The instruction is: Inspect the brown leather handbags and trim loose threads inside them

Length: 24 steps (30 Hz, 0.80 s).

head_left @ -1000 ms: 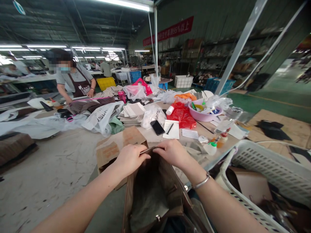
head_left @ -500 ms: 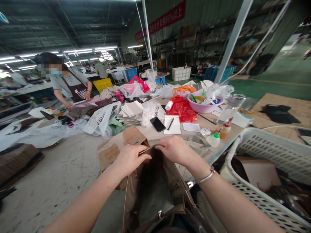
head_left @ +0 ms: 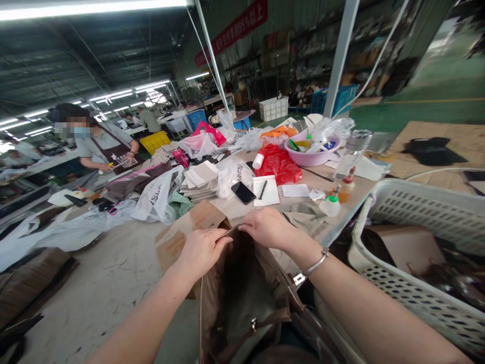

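An open brown handbag stands at the table's near edge, its dark lining facing up at me. My left hand pinches the far rim of the bag between thumb and fingers. Close beside it, my right hand, with a bracelet on the wrist, is closed on the same rim. A short stretch of the edge shows between the two hands. Metal fittings show on the bag's side and inside its near part. Behind my left hand lies a brown cardboard box, partly hidden.
A black phone, a notepad with a pen and glue bottles lie beyond my hands. A white plastic basket with bags stands at right. A purple basin sits farther back. Across the table a co-worker handles material.
The view has tilted and shifted slightly, so the scene sits a little differently. Both hands keep their pinch on the bag's rim. The co-worker's hand has moved and now holds something small.
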Motion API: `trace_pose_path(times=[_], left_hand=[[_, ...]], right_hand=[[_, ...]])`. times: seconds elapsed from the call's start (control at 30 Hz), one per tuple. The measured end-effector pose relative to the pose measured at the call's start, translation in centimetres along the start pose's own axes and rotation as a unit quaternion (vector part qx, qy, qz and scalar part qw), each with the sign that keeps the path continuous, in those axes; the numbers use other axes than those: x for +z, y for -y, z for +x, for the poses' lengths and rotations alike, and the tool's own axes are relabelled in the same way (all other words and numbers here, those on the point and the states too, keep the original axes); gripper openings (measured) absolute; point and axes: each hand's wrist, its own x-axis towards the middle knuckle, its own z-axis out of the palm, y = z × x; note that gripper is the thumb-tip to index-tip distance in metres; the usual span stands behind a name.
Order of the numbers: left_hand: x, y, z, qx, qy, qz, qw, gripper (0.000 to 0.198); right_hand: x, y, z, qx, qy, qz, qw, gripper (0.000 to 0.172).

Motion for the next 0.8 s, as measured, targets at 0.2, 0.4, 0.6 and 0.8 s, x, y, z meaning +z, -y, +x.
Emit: trace_pose_path(times=[0.2, 0.4, 0.6, 0.8], left_hand=[[-0.1, -0.4, 0.3, -0.040, -0.001, -0.044, 0.998, 0.027], [-0.1, -0.1, 0.6, -0.040, 0.017, -0.057, 0.997, 0.023], [0.0, -0.3, 1.3, -0.020, 0.042, -0.082, 0.996, 0.054], [0.4, -0.7, 2.3, -0.005, 0.014, -0.004, 1.000, 0.025]], right_hand=[[-0.2, 0.1, -0.1, 0.002, -0.001, -0.002, 1.000, 0.033], [-0.3, 0.2, 0.0, 0.012, 0.000, -0.008, 1.000, 0.033], [-0.2, 0.2, -0.1, 0.008, -0.017, -0.010, 1.000, 0.034], [-0.2, 0.2, 0.0, 0.005, -0.019, -0.012, 1.000, 0.035]])
